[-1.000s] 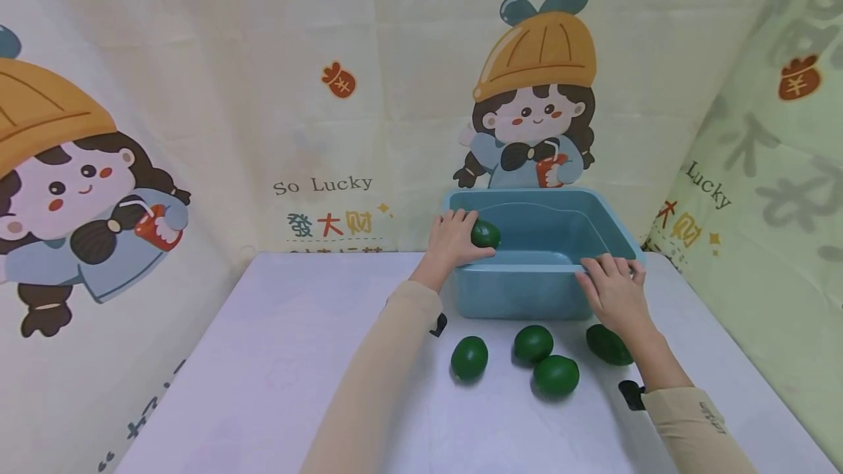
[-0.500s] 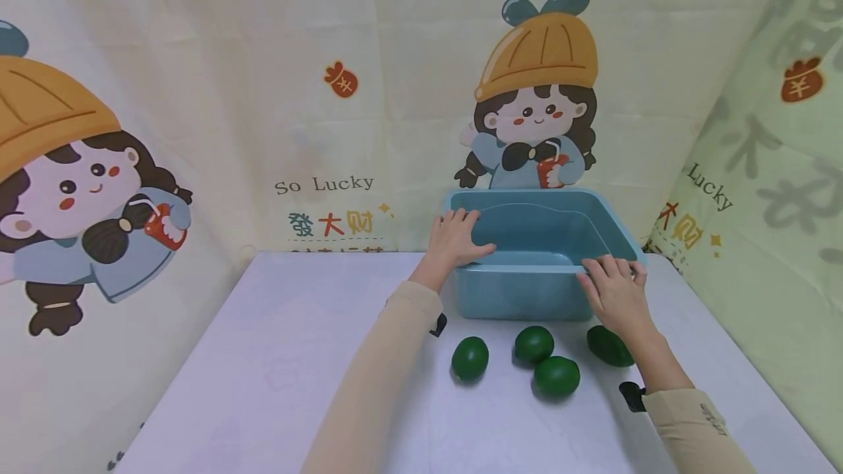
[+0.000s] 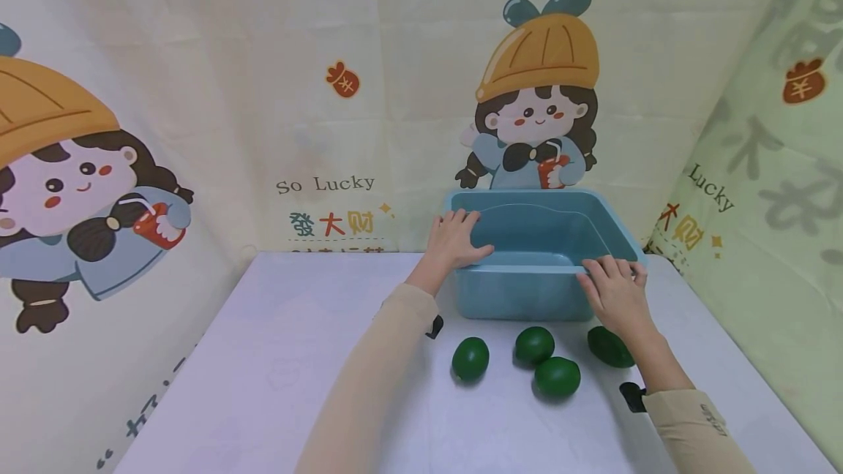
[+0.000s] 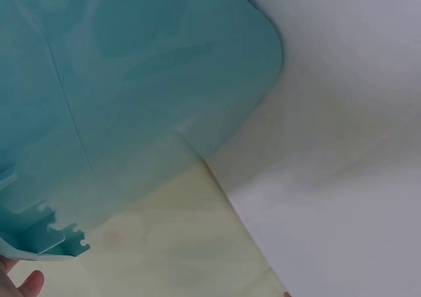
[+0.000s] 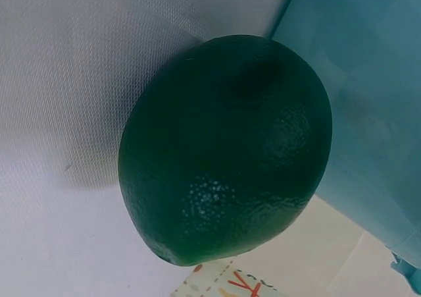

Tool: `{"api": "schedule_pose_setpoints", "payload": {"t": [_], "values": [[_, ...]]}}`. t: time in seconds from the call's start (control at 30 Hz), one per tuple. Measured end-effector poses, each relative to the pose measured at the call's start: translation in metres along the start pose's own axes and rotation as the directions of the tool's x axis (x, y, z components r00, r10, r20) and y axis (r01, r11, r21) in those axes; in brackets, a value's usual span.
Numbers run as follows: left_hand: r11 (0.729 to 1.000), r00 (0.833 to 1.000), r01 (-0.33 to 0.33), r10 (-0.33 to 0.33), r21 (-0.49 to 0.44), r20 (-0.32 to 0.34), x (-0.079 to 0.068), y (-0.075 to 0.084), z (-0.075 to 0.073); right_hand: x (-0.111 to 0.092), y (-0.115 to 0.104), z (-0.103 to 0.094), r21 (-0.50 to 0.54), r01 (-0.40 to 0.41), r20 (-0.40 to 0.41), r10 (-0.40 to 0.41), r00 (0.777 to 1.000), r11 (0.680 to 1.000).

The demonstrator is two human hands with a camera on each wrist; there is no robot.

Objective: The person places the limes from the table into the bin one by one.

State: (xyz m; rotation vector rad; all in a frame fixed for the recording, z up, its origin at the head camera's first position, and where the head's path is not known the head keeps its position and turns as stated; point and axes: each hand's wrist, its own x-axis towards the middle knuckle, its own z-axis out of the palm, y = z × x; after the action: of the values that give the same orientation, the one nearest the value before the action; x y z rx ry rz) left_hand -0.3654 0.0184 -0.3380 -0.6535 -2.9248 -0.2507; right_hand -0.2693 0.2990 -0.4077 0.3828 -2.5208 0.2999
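Note:
A light blue plastic bin stands at the back of the white table, its inside partly in view. My left hand grips the bin's left rim, thumb stretched out over the inside. In the left wrist view only some fingers show beside the rim. At the front right corner, my right hand holds the rim with its fingers bent over the edge. Several dark green limes lie before the bin: one lime at left, two close together, and another lime partly behind the right wrist. That lime fills much of the right wrist view.
The white table reaches left and forward of the bin. A printed cloth hangs right behind the bin and along both sides. A black strap piece shows under the right wrist.
A lime beside the left hand in the bin a second ago is out of sight now. Both hands stay on the rim; the left forearm has shifted slightly left.

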Motion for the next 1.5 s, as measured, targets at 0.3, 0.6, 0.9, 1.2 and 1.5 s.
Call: {"api": "schedule_pose_setpoints", "payload": {"t": [0.3,0.6,0.9,1.2,1.5], "values": [[0.999,0.999,-0.035,0.036,0.012,-0.040,-0.005,-0.003,0.000,0.000,0.001,0.001,-0.001,-0.001,-0.007,0.001,1.000,1.000],[0.996,0.994,-0.073,0.076,0.049,-0.074,-0.012,0.001,-0.003,-0.001,0.001,0.001,0.003,-0.001,-0.008,0.001,1.000,1.000],[0.989,0.984,-0.134,0.140,0.063,-0.112,-0.023,0.006,-0.008,-0.002,-0.001,0.002,0.000,0.005,-0.020,-0.005,1.000,1.000],[0.982,0.968,-0.176,0.186,0.072,-0.171,-0.037,0.007,-0.007,-0.003,-0.001,0.001,-0.004,-0.007,-0.003,0.007,1.000,1.000],[0.979,0.959,-0.187,0.201,0.084,-0.201,-0.053,0.007,-0.005,-0.003,-0.002,0.001,-0.002,-0.002,-0.012,0.002,1.000,1.000]]}}
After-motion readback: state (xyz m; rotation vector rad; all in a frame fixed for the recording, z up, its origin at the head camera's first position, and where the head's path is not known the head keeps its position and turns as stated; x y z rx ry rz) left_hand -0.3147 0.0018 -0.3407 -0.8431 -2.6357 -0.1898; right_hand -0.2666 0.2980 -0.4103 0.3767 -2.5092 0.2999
